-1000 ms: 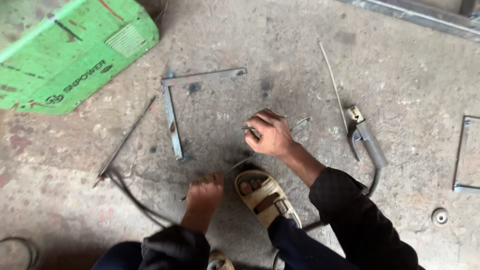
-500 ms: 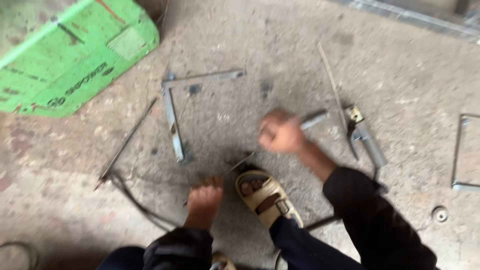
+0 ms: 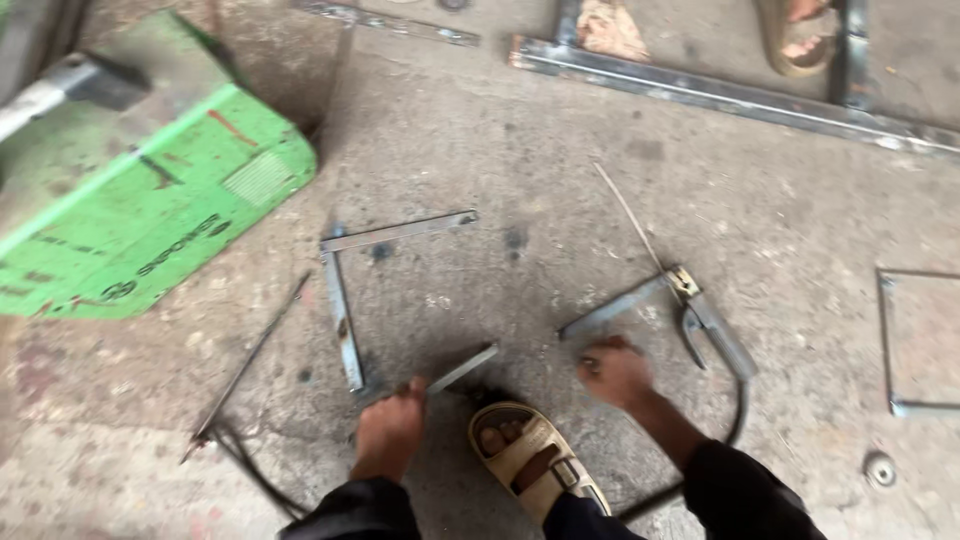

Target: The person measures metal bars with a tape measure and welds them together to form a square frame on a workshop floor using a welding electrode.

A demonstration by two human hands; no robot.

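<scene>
The person crouches over a stained concrete floor (image 3: 560, 130), both hands low in front of a foot in a tan sandal (image 3: 530, 460). The left hand (image 3: 392, 428) is curled, its fingers closed around the near end of a short flat metal strip (image 3: 462, 368) that angles up and to the right, just off the sandal's toe. The right hand (image 3: 612, 372) rests knuckles up, fingers folded down onto the near end of a longer metal bar (image 3: 612, 308) lying on the floor; how firmly it grips I cannot tell. The far end of that bar reaches a welding electrode holder (image 3: 712, 325), which lies just beside it with a thin rod (image 3: 628, 215) sticking up and away from its jaws and a dark cable (image 3: 738, 425) curving back toward the person's sleeve.

Left of the hands lies an L-shaped piece of two flat bars (image 3: 345, 290) joined at a corner, one leg running toward the person, the other off to the right. Farther left, a thin rod with a cable (image 3: 245, 370) lies slantwise. A green welding machine (image 3: 130, 210) sits at the upper left. Along the top runs a long steel frame (image 3: 740, 95), and another person's sandalled foot (image 3: 800, 30) stands within it. At the right edge lies a thin square frame (image 3: 885, 340), with a small round washer (image 3: 880, 468) near it.
</scene>
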